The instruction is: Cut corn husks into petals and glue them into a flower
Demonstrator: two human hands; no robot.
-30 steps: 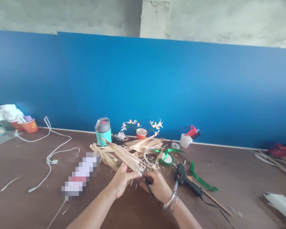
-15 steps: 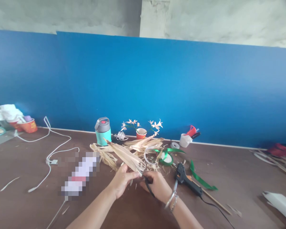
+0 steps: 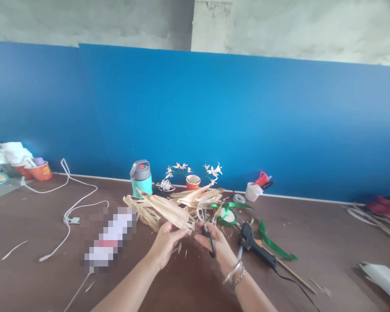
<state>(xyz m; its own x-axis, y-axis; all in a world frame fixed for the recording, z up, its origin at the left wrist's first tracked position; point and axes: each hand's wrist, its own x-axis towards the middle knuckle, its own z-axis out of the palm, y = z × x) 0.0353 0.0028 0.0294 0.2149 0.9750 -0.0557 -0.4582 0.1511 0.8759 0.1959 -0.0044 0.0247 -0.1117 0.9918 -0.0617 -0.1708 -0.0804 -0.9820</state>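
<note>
A pale dried corn husk slants up and to the left from my left hand, whose thumb and fingers pinch its frayed lower end. In my right hand is a pair of scissors with black handles; the blades point up and away, a little to the right of the husk's cut end and apart from it. More dried husks lie heaped just beyond both hands, with small trimmings scattered below. A roll of green ribbon rests to the right of the heap.
A black glue gun and a thin stick lie at right. Behind the husks stand a teal flask and a paper cup with small husk flowers. A blurred-out power strip and white cables are at left.
My right hand has drawn the scissors away from the husk's end, slightly right, and turned them more upright. My left hand keeps its hold on the husk, which sits slightly flatter.
</note>
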